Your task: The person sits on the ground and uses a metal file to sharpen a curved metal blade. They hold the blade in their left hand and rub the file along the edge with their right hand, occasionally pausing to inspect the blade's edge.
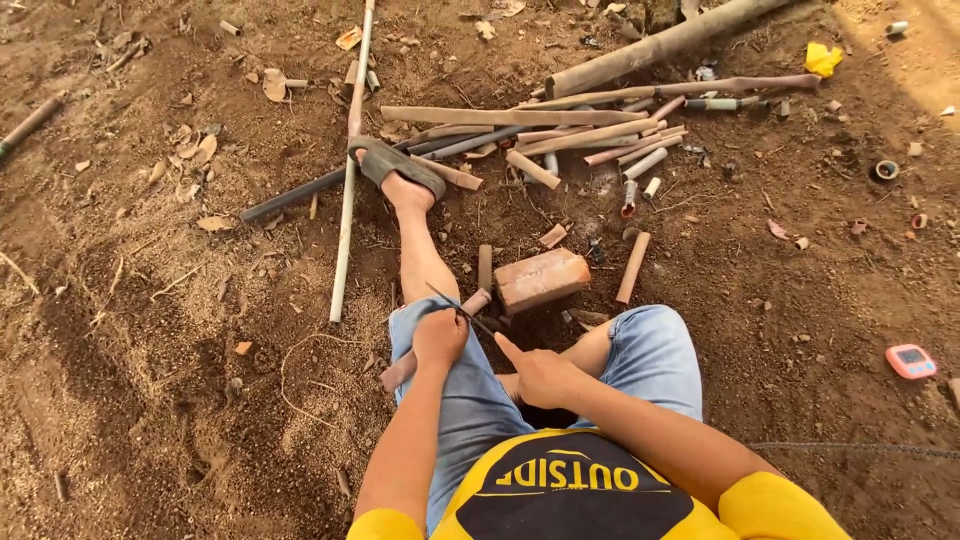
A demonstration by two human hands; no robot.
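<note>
Your left hand (438,338) grips a thin dark blade (455,305) over a short pipe (430,342) on your lap. Right hand (540,375) is loosely closed w/ index finger pointing at the blade. Brick (542,280) just beyond, then pipe pile (560,135).

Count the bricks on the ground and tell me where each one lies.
1. A single reddish brick lies on the dirt just ahead of the knees, between the outstretched leg and a short pipe piece. Others could be hidden under the pipe pile.
</note>
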